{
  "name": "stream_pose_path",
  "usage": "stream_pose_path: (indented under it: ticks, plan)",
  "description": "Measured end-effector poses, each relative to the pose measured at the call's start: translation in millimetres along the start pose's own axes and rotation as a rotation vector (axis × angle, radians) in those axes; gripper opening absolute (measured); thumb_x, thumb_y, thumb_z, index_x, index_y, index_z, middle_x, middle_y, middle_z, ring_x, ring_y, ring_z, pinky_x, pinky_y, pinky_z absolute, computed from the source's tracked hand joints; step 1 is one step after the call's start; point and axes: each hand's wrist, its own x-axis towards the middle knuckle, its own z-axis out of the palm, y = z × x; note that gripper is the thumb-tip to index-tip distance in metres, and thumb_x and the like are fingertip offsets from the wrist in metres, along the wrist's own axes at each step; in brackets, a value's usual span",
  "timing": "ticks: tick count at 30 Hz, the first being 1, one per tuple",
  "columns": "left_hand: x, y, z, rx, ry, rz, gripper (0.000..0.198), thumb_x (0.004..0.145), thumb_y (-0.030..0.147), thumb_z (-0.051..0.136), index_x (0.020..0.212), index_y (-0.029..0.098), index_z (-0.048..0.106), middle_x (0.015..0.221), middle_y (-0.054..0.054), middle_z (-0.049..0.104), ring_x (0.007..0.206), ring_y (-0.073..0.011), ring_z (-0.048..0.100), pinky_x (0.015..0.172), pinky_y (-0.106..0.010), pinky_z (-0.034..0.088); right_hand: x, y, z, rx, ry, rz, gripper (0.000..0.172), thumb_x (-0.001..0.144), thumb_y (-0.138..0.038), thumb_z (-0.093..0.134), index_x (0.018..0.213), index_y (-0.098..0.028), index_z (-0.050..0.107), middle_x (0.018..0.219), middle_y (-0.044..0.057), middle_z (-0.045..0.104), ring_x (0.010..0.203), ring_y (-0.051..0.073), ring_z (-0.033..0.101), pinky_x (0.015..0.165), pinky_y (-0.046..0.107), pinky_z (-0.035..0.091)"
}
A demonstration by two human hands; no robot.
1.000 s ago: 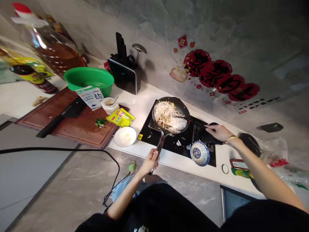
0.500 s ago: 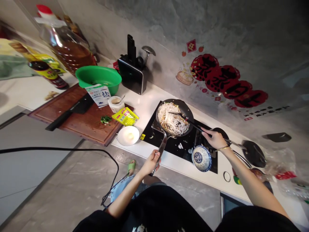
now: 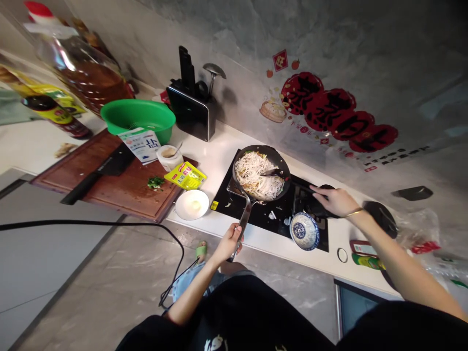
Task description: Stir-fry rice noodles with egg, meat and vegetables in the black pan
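Note:
A black frying pan (image 3: 275,157) full of pale shredded noodles (image 3: 256,175) sits on the black induction hob (image 3: 263,214). My left hand (image 3: 228,242) is closed around the pan's long metal handle (image 3: 243,219) at the counter's front edge. My right hand (image 3: 333,200) grips the handle of a black spatula (image 3: 288,179), whose blade rests in the noodles at the pan's right side. A blue-and-white bowl (image 3: 304,231) stands on the hob just below my right hand.
Left of the hob lie a white plate (image 3: 192,204), a yellow packet (image 3: 185,176), and a wooden cutting board (image 3: 109,183) with a cleaver (image 3: 97,173), chopped greens and a salt bag. Behind stand a green colander (image 3: 139,117), knife block (image 3: 190,109) and oil bottle (image 3: 78,68).
My right hand has drawn back to the right, and the spatula blade has moved from the middle of the noodles to the pan's right side. The left hand keeps its hold.

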Motion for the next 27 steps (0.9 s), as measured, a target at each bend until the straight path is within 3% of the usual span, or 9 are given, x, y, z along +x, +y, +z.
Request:
stream_pose_path:
  ticks: [2,5,8,12,16,21,23,27]
  plan:
    - [-1.1,2.5,1.0,-0.005,-0.005,-0.001,0.043,0.08,0.062,0.042,0.089,0.021,0.036,0.062,0.008,0.046,0.032,-0.0045,0.04,0.031,-0.018,0.027,-10.4,20.9,-12.7,0.005,-0.054,0.017,0.042,0.089,-0.042,0.041,0.125,-0.028,0.058,0.074,0.003,0.072,0.062,0.017,0.064,0.064,0.026,0.045]
    - [-0.6,2.5,1.2,-0.014,-0.006,0.0,0.044,0.079,0.063,0.042,0.089,0.021,0.036,0.061,0.008,0.046,0.031,-0.0045,0.04,0.032,-0.018,0.028,-21.6,21.6,-9.7,0.0,-0.126,-0.044,0.039,0.087,-0.041,0.044,0.122,-0.031,0.06,0.073,0.002,0.072,0.061,0.017,0.064,0.06,0.026,0.045]
    - [1.7,-0.7,0.5,-0.025,-0.007,-0.001,0.046,0.078,0.064,0.043,0.089,0.021,0.035,0.061,0.008,0.046,0.03,-0.0046,0.04,0.032,-0.018,0.029,-31.0,-2.6,19.7,0.069,-0.03,-0.07,0.04,0.089,-0.04,0.041,0.124,-0.031,0.058,0.084,0.002,0.073,0.068,0.017,0.066,0.062,0.026,0.047]
    - [3.4,-3.3,-0.2,-0.03,-0.011,-0.012,0.046,0.077,0.065,0.042,0.088,0.021,0.035,0.063,0.008,0.048,0.03,-0.0046,0.04,0.031,-0.018,0.029,-34.8,-33.8,65.1,0.245,0.145,0.07,0.044,0.092,-0.04,0.033,0.126,-0.024,0.057,0.091,0.005,0.073,0.067,0.017,0.067,0.063,0.026,0.05]
    - [3.7,-3.5,-0.5,-0.032,-0.006,-0.005,0.047,0.077,0.066,0.043,0.088,0.021,0.034,0.062,0.008,0.048,0.03,-0.0043,0.04,0.031,-0.018,0.029,-7.5,-55.9,82.7,0.335,0.174,0.182,0.049,0.093,-0.042,0.028,0.13,-0.021,0.053,0.091,0.008,0.073,0.061,0.018,0.066,0.057,0.026,0.05]
    - [3.4,-2.2,-1.0,-0.014,-0.003,-0.017,0.046,0.078,0.065,0.042,0.09,0.021,0.035,0.062,0.008,0.048,0.03,-0.0047,0.041,0.031,-0.018,0.028,31.9,-77.4,69.3,0.294,0.058,0.099,0.045,0.092,-0.039,0.032,0.129,-0.024,0.053,0.089,0.006,0.073,0.068,0.019,0.068,0.063,0.025,0.049]
    - [1.9,-0.2,-0.6,-0.006,0.004,-0.017,0.045,0.079,0.064,0.042,0.09,0.021,0.036,0.062,0.008,0.047,0.03,-0.0045,0.04,0.031,-0.018,0.027,25.6,-71.8,56.7,0.269,0.013,0.064,0.044,0.091,-0.039,0.035,0.129,-0.027,0.053,0.086,0.005,0.073,0.069,0.019,0.068,0.064,0.025,0.049]
    - [-2.5,5.0,1.4,-0.013,0.008,-0.002,0.043,0.08,0.062,0.043,0.089,0.021,0.036,0.063,0.007,0.047,0.032,-0.0044,0.041,0.032,-0.018,0.029,-15.1,-38.6,25.7,0.144,-0.075,0.097,0.042,0.09,-0.042,0.038,0.127,-0.032,0.055,0.081,0.004,0.073,0.068,0.02,0.067,0.062,0.027,0.048]
